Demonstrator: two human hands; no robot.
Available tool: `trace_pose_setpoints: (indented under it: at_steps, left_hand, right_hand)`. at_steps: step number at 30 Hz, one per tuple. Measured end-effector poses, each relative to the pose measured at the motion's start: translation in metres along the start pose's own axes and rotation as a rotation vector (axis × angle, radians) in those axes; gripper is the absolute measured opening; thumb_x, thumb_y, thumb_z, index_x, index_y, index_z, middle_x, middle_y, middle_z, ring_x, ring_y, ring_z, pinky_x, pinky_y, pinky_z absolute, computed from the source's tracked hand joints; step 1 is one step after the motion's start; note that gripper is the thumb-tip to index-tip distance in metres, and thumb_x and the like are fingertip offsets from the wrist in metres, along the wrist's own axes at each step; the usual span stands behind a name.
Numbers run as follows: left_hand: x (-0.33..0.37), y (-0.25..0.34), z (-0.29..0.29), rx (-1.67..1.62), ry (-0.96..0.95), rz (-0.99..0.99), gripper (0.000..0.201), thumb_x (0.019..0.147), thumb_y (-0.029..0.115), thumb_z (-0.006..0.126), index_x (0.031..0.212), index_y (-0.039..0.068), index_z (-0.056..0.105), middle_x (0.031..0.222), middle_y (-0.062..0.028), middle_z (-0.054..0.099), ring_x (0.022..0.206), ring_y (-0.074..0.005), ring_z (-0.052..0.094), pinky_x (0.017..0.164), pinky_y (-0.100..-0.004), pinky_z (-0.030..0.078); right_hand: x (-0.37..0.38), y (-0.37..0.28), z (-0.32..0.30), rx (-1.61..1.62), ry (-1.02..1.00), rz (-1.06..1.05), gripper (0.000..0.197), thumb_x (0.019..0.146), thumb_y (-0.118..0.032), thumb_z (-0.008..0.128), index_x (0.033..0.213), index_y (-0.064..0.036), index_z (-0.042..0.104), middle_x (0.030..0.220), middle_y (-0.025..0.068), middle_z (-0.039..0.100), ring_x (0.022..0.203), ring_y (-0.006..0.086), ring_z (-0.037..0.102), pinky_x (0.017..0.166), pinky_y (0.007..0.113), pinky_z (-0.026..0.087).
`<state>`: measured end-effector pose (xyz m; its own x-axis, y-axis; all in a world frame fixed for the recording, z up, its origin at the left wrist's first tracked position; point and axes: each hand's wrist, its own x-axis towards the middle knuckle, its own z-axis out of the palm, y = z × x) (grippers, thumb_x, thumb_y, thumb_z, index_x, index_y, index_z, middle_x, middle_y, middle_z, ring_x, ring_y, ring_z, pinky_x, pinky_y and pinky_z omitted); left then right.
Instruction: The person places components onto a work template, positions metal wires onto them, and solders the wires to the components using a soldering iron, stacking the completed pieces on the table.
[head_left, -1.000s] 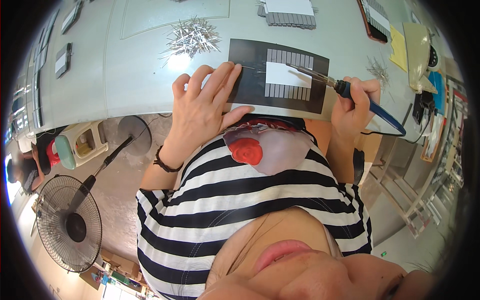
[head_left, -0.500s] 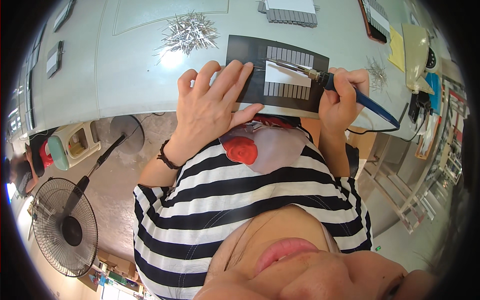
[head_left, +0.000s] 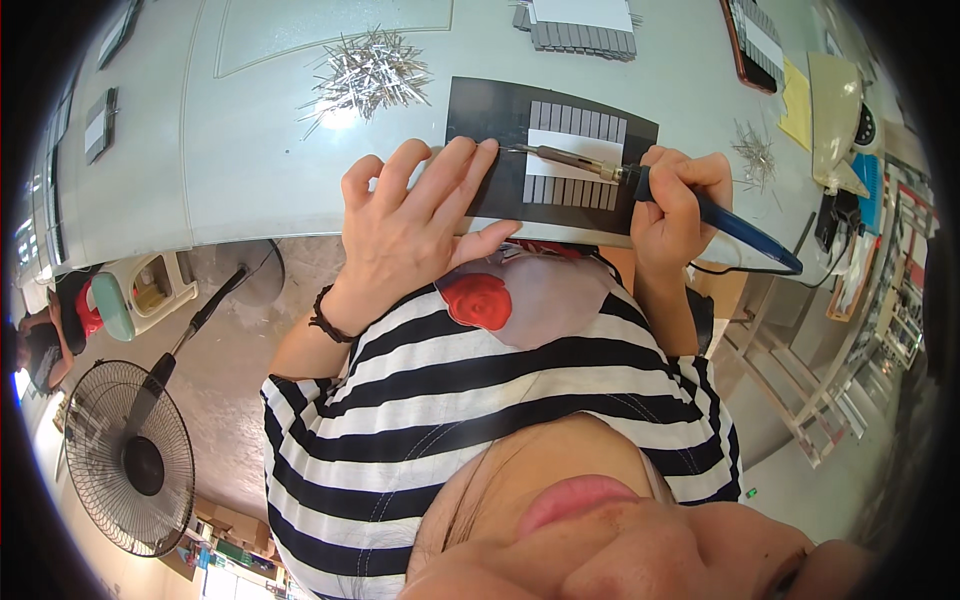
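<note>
My right hand (head_left: 680, 205) grips a soldering iron (head_left: 740, 227) with a blue handle and a long metal tip that points left. Under the iron lies a dark flat board (head_left: 487, 105) bearing a white panel (head_left: 560, 142) between two rows of grey strips. Spread out, my left hand (head_left: 415, 210) rests at the board's left side, with the index fingertip on the dark surface and the thumb by the near edge. The iron's tip is close to that fingertip; whether a thin wire lies under the finger, I cannot make out.
A heap of thin metal pins (head_left: 372, 75) lies behind my left hand, and a smaller heap (head_left: 755, 155) lies right of the iron. Stacked grey-and-white pieces (head_left: 580, 28) and a phone (head_left: 745, 45) are at the back. A standing fan (head_left: 130, 458) is left of me.
My right hand has brought the iron's tip nearer to me and left, toward the left index fingertip. The left fingers have slid slightly nearer to me along the board.
</note>
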<state>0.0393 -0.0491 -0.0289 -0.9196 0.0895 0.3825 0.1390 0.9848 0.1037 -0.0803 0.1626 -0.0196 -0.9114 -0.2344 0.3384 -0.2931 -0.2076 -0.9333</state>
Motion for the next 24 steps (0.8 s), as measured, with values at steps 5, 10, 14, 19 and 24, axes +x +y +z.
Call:
trace_pose_setpoints:
  at_steps: [5,10,14,19,24]
  left_hand:
    - [-0.001,0.002,-0.001,0.02,0.018,0.013,0.058,0.085,0.061,0.068,0.124,0.018,0.073,0.118,0.0063,0.064,0.102,-0.0185,0.053,0.093,-0.0358,0.032]
    - [-0.002,0.001,0.001,0.028,0.033,0.013,0.057,0.086,0.06,0.067,0.123,0.018,0.074,0.116,0.007,0.065,0.101,-0.018,0.053,0.093,-0.0355,0.032]
    - [0.0,0.0,0.001,0.028,0.036,0.009,0.056,0.086,0.06,0.067,0.122,0.018,0.074,0.116,0.0072,0.065,0.101,-0.0177,0.053,0.093,-0.0352,0.032]
    - [-0.001,0.0,0.0,0.026,0.042,0.006,0.055,0.087,0.06,0.067,0.122,0.018,0.074,0.116,0.0072,0.065,0.1,-0.0174,0.054,0.093,-0.0351,0.032]
    - [0.0,0.002,0.0,0.02,0.051,0.006,0.055,0.086,0.06,0.068,0.122,0.019,0.074,0.115,0.007,0.065,0.1,-0.0173,0.054,0.093,-0.0348,0.032]
  right_hand:
    - [-0.006,0.001,-0.005,0.017,-0.04,0.03,0.015,0.085,0.009,0.053,0.078,-0.0015,0.043,0.074,0.0025,0.036,0.053,0.011,0.034,0.058,0.034,0.038]
    - [-0.002,-0.002,-0.002,-0.041,0.039,0.0,0.017,0.083,0.009,0.051,0.075,-0.0024,0.042,0.071,0.0022,0.035,0.052,0.0113,0.034,0.056,0.034,0.038]
    - [0.001,-0.005,0.001,-0.006,0.019,0.019,0.017,0.083,0.009,0.052,0.074,-0.0025,0.041,0.071,0.0023,0.035,0.052,0.0111,0.034,0.057,0.034,0.038]
    - [0.001,-0.011,0.007,-0.052,-0.032,0.013,0.018,0.083,0.008,0.054,0.074,-0.0028,0.041,0.069,0.0015,0.036,0.052,0.0102,0.032,0.056,0.033,0.034]
    - [0.0,-0.012,0.009,-0.058,-0.025,0.048,0.02,0.082,0.008,0.055,0.075,-0.0033,0.041,0.066,0.0007,0.034,0.052,0.0093,0.031,0.056,0.032,0.033]
